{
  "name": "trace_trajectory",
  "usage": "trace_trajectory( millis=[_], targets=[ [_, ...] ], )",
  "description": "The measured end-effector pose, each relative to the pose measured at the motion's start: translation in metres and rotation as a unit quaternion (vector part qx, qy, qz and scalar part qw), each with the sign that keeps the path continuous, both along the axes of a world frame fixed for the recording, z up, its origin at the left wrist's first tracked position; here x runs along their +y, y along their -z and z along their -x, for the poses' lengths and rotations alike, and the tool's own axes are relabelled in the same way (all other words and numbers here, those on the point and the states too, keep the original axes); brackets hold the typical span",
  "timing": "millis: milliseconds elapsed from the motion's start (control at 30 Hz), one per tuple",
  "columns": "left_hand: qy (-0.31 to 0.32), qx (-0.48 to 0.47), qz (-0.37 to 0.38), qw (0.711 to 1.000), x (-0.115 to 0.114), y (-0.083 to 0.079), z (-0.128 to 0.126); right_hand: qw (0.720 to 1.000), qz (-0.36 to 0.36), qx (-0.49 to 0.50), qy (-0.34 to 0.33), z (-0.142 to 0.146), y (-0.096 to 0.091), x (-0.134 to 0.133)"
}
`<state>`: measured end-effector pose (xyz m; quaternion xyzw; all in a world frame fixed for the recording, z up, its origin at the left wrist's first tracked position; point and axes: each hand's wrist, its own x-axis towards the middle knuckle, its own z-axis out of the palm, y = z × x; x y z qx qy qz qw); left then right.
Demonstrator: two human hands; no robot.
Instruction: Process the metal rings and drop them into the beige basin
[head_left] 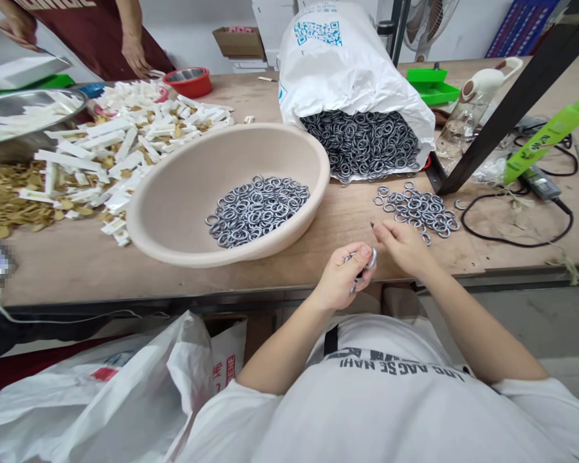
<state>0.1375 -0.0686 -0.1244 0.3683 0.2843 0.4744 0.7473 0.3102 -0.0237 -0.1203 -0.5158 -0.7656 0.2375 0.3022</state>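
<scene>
My left hand (pixel 343 273) is closed around a metal key ring (pixel 370 258) at the table's front edge, with a thin metal piece poking out below the fingers. My right hand (pixel 401 245) pinches at the same ring from the right, fingers pressed together. Just beyond my hands lies a loose pile of grey rings (pixel 419 209) on the wooden table (pixel 77 263). To the left stands a wide beige bowl (pixel 174 193) with many rings (pixel 255 209) inside. A white sack (pixel 338 58) lies on its side behind, its mouth spilling rings (pixel 364 145).
White plastic strips and brass pieces (pixel 101 148) cover the table's left, beside a steel basin (pixel 24 122). Another person's hands (pixel 135 58) rest at the far left. A red bowl (pixel 189 80), green tray (pixel 431 83), bottle (pixel 468 109), black cables (pixel 516 238) and a dark slanted post (pixel 511 96) stand right.
</scene>
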Motion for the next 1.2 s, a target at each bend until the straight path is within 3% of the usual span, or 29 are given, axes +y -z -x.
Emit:
trace_trajectory(
  millis=[167, 267, 367, 500, 667, 767, 900, 1067, 1200],
  targets=[
    [-0.049, -0.017, 0.039, 0.998, 0.003, 0.001, 0.008, 0.985, -0.04, -0.128, 0.109, -0.006, 0.006, 0.076],
    [-0.067, -0.022, 0.063, 0.995, 0.007, 0.005, 0.015, 0.983, -0.048, -0.135, 0.115, -0.003, 0.007, 0.109],
    [-0.1, -0.024, 0.076, 0.992, 0.012, 0.008, 0.023, 0.988, -0.046, -0.113, 0.099, -0.003, 0.007, 0.118],
    [-0.157, -0.009, 0.095, 0.983, 0.021, 0.01, 0.026, 0.996, -0.016, -0.071, 0.043, -0.008, 0.0, 0.089],
    [-0.144, 0.062, 0.057, 0.986, 0.027, 0.007, 0.012, 0.982, 0.123, 0.111, -0.086, -0.008, -0.017, 0.023],
    [-0.103, 0.108, -0.004, 0.989, 0.023, 0.008, 0.003, 0.988, 0.09, 0.102, -0.074, -0.005, -0.023, 0.001],
    [-0.063, 0.153, -0.045, 0.985, 0.018, 0.011, 0.002, 0.996, 0.052, 0.067, -0.041, 0.0, -0.025, -0.002],
    [-0.085, 0.084, 0.017, 0.993, 0.018, 0.007, 0.004, 0.965, 0.082, 0.246, -0.032, 0.009, -0.016, -0.01],
    [-0.041, 0.023, 0.051, 0.998, 0.012, 0.002, -0.002, 0.934, 0.092, 0.342, -0.039, 0.014, -0.005, -0.023]
  ],
)
